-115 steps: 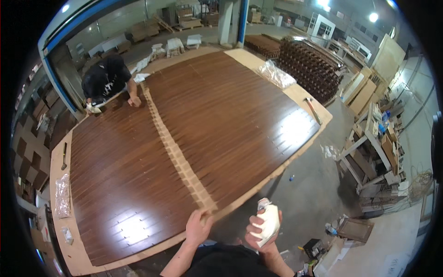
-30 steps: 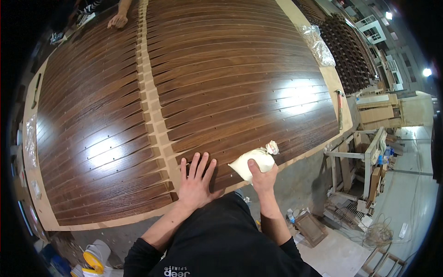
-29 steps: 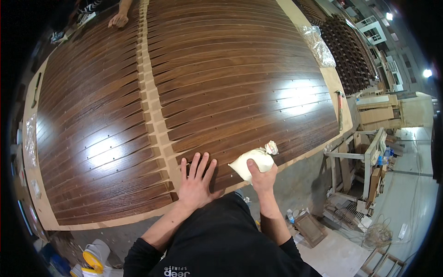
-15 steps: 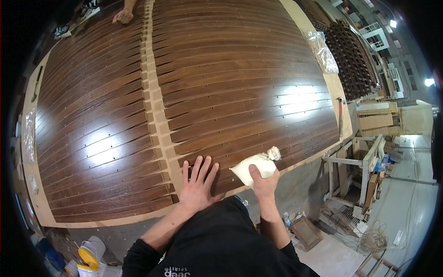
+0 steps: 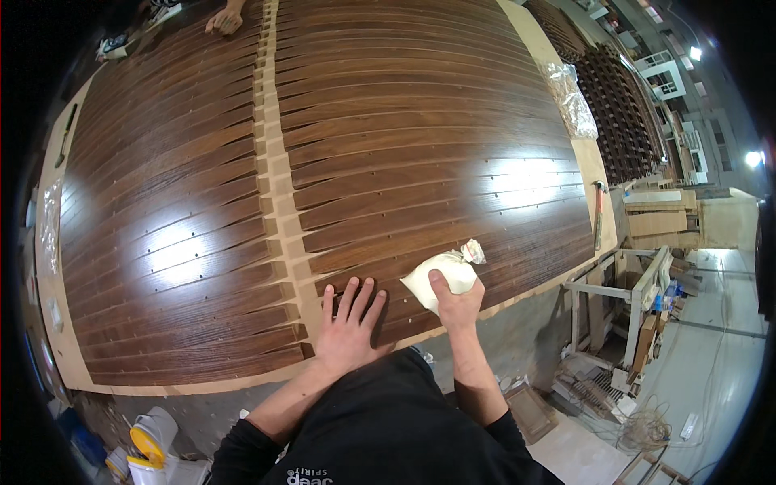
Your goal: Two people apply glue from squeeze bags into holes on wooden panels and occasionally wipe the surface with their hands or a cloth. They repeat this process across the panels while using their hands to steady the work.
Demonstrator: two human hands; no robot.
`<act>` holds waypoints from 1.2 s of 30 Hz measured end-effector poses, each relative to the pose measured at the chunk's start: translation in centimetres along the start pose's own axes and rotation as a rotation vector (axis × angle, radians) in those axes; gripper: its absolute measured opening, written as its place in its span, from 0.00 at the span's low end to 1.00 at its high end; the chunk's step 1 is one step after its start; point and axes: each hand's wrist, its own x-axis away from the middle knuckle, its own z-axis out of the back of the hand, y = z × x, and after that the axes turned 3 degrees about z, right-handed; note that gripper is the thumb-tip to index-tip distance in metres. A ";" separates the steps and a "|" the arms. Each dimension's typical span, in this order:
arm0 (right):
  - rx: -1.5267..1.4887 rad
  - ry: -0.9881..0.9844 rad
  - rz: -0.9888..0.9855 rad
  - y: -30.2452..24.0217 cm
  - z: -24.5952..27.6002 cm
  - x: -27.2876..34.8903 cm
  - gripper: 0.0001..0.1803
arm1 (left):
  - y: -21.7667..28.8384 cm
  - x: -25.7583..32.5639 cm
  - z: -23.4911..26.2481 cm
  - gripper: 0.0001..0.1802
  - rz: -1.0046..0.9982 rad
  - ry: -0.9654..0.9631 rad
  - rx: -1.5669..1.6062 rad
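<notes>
My right hand (image 5: 458, 304) grips a soft bag of cream-coloured paste (image 5: 443, 275), tied in a knot at its upper right and tapering to a point at its lower left. The pointed end hovers over or rests on the dark brown wood boards (image 5: 428, 194); I cannot tell which. Fingers spread, my left hand (image 5: 349, 323) lies flat on the near edge of the boards, just right of a pale strip (image 5: 284, 202) that runs between two sets of boards. Small dark holes dot the board surfaces.
A hammer (image 5: 598, 214) lies on the pale right border. Clear plastic wrap (image 5: 571, 101) sits farther up it. Another person's hand (image 5: 224, 22) rests at the far left edge. White buckets with yellow lids (image 5: 148, 446) stand lower left. A wooden frame stand (image 5: 622, 295) is at the right.
My right hand and the paste bag have shifted slightly up and left over the boards. My left hand keeps its place on the wood. The whole view has tilted a little.
</notes>
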 end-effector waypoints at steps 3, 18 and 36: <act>0.037 -0.007 -0.016 -0.1 -0.2 -0.1 0.18 | -0.1 0.0 0.1 0.55 -0.001 -0.009 0.004; -0.027 -0.032 0.042 -0.8 -1.6 -3.1 0.18 | 0.0 0.0 0.3 0.56 0.007 -0.048 0.029; 0.001 -0.027 0.039 -1.5 -2.0 -4.1 0.19 | -0.4 0.1 0.3 0.57 -0.011 -0.060 0.055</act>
